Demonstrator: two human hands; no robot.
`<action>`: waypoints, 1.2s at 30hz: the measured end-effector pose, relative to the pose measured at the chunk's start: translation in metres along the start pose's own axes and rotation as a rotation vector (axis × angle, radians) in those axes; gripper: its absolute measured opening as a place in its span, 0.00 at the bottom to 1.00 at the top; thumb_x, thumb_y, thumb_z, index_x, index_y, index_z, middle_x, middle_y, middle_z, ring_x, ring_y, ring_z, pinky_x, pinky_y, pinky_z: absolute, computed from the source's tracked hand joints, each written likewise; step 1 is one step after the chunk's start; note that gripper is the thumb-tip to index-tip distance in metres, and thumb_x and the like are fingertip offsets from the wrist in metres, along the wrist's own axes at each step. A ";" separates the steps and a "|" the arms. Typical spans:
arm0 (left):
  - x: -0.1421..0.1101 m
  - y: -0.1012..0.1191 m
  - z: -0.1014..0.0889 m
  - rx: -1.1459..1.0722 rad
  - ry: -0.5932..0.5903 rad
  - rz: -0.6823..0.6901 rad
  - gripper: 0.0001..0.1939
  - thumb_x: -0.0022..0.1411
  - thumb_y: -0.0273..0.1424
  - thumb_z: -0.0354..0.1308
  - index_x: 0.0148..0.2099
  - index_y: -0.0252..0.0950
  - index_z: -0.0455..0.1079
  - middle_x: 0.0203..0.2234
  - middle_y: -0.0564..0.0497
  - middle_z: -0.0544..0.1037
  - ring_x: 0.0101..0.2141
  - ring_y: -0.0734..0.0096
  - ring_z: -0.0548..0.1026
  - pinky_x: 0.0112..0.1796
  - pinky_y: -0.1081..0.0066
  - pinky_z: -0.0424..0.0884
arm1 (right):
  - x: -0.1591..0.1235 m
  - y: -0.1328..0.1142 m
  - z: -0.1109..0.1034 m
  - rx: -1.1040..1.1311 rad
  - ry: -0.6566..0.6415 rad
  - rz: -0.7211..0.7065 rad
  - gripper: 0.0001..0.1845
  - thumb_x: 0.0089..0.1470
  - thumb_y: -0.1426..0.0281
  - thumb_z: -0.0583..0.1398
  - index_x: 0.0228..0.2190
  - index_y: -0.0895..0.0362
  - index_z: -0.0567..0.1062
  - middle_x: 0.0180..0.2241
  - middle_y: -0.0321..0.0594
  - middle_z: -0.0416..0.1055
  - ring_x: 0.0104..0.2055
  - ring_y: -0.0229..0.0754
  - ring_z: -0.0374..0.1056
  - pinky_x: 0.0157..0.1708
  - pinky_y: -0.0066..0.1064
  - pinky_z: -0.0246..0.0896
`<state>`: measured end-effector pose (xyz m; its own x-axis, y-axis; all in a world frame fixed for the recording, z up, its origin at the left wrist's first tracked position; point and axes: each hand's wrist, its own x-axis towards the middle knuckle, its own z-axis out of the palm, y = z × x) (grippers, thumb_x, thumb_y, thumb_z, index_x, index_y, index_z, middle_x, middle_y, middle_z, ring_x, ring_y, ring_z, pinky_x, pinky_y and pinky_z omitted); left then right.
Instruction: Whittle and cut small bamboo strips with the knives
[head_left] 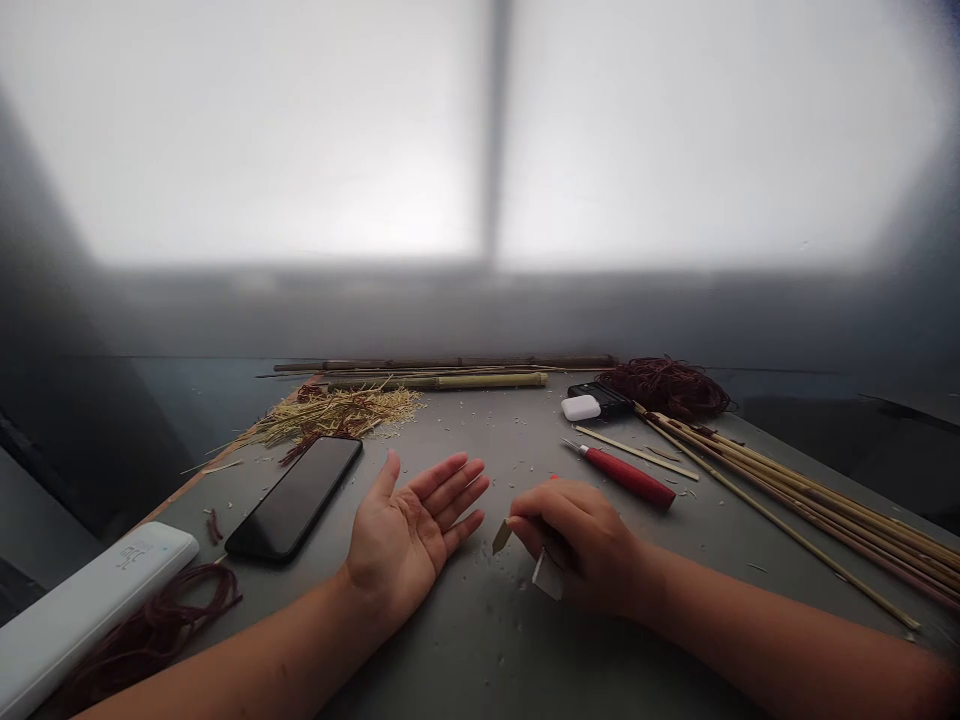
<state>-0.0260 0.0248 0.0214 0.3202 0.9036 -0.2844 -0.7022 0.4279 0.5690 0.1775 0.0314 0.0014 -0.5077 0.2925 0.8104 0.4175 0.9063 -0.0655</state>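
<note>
Left hand (409, 540) palm up; right hand (589, 540) gripping small piece (501, 537) near red-handled tool (630, 477).

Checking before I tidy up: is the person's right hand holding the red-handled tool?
No, the red-handled tool lies on the table, just beyond the right hand.

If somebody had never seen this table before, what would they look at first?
Probably the open left hand, palm up near the middle, with the right hand curled beside it around a small pale piece. Next, maybe the bright red tool lying just beyond the right hand, then the dark red tangle of string at the back right.
</note>
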 end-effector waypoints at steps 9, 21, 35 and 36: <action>-0.004 -0.026 -0.009 0.780 -0.348 0.232 0.27 0.61 0.48 0.63 0.55 0.36 0.67 0.43 0.43 0.79 0.44 0.58 0.76 0.46 0.63 0.68 | 0.001 -0.001 -0.002 0.013 -0.031 -0.022 0.10 0.67 0.70 0.51 0.34 0.55 0.69 0.22 0.34 0.70 0.21 0.35 0.61 0.25 0.28 0.55; -0.007 -0.030 -0.012 1.162 -0.379 0.349 0.19 0.70 0.45 0.50 0.38 0.36 0.71 0.30 0.50 0.76 0.33 0.67 0.71 0.35 0.71 0.65 | 0.000 -0.001 -0.002 0.066 -0.043 0.030 0.09 0.66 0.72 0.52 0.32 0.54 0.67 0.22 0.33 0.70 0.21 0.35 0.62 0.25 0.28 0.55; -0.008 -0.025 -0.007 1.005 -0.306 0.305 0.23 0.62 0.52 0.56 0.31 0.36 0.68 0.22 0.52 0.73 0.26 0.71 0.65 0.31 0.71 0.61 | 0.010 -0.002 -0.007 0.041 -0.100 -0.013 0.25 0.67 0.49 0.46 0.40 0.57 0.68 0.25 0.36 0.66 0.25 0.40 0.60 0.26 0.31 0.55; -0.008 -0.025 -0.006 1.002 -0.310 0.304 0.23 0.62 0.52 0.56 0.32 0.36 0.68 0.21 0.53 0.72 0.26 0.71 0.64 0.30 0.71 0.61 | 0.009 -0.002 -0.007 0.037 -0.096 -0.007 0.22 0.68 0.51 0.47 0.40 0.57 0.67 0.25 0.36 0.66 0.25 0.40 0.60 0.26 0.31 0.55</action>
<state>-0.0149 0.0064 0.0047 0.4661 0.8789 0.1013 0.0129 -0.1212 0.9925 0.1773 0.0303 0.0131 -0.5811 0.3122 0.7516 0.3862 0.9187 -0.0830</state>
